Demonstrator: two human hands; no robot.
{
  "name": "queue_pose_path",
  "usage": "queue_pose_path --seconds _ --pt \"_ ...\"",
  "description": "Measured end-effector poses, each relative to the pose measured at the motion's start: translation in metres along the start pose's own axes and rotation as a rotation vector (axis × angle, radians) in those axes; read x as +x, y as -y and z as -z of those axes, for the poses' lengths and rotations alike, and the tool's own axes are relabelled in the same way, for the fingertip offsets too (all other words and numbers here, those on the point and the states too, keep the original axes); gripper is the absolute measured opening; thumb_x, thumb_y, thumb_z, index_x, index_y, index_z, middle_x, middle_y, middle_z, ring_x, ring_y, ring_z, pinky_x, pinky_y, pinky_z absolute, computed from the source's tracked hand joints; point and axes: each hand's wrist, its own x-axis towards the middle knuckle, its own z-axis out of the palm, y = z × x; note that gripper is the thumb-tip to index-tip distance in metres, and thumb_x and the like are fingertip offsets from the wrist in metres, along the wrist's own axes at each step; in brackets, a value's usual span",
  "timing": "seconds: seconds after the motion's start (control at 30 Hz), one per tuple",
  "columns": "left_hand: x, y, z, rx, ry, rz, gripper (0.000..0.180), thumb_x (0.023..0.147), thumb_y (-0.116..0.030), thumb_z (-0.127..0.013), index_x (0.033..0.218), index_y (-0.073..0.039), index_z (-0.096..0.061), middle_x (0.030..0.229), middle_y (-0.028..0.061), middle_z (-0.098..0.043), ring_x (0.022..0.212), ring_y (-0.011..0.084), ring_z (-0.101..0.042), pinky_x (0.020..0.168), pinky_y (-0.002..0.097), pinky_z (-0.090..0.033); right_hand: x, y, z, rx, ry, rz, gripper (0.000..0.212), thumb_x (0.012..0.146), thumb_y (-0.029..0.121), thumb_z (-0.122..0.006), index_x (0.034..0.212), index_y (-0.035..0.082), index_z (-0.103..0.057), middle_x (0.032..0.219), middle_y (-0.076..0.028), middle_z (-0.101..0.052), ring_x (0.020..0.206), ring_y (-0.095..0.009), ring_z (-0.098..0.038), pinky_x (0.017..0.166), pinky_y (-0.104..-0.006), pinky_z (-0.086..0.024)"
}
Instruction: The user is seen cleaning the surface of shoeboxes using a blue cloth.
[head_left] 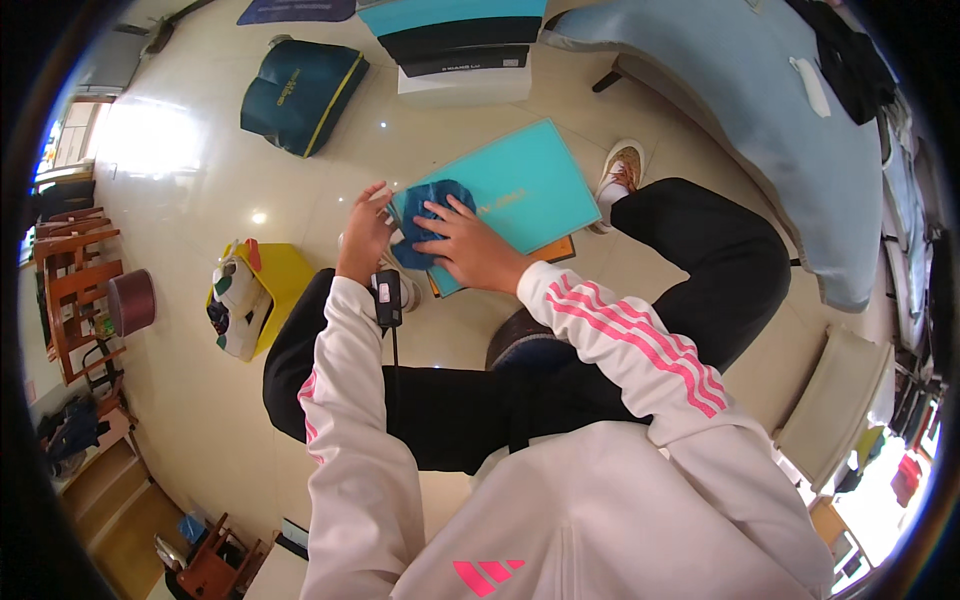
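Seated person, seen from above, working a dark blue cloth (428, 225) on a teal box lid (520, 185) that lies on the floor in front of the crossed legs. The right hand (468, 245) lies flat on the cloth, fingers spread and pressing down, palm open rather than closed around it. The left hand (365, 230) meets the cloth's left edge with fingers loosely curled; whether they pinch the fabric cannot be told from this angle. The step in hand appears to be flattening or folding the cloth against the lid. A further fold would likely call for the right hand to pin the cloth while the left lifts the free edge. A yellow bin (262, 290) stands to the left, a dark green bag (300, 92) beyond.
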Motion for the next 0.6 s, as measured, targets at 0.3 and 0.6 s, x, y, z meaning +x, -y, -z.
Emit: queue_pose_path --seconds 0.3,0.6 --pt "0.004 0.000 0.001 0.043 0.114 -0.160 0.029 0.105 -0.006 -0.060 0.133 -0.009 -0.062 0.111 0.0049 -0.065 0.107 0.0198 -0.062 0.093 0.0387 -0.050 -0.069 -0.011 0.058 0.056 0.102 -0.045 0.040 0.087 0.006 -0.074 0.126 0.013 -0.073 0.157 -0.014 -0.053 0.152 -0.038 -0.040 0.127 -0.0564 -0.030" --pt "-0.008 0.000 -0.011 0.210 0.042 -0.218 0.029 0.109 -0.018 -0.058 0.136 -0.009 -0.062 0.126 0.0086 -0.065 0.115 0.0206 -0.062 0.096 0.0397 -0.051 -0.102 -0.035 0.091 -0.222 -0.261 -0.462 0.040 0.095 0.000 -0.062 0.132 0.012 -0.067 0.157 -0.017 -0.051 0.148 -0.042 -0.042 0.125 -0.0540 -0.033"
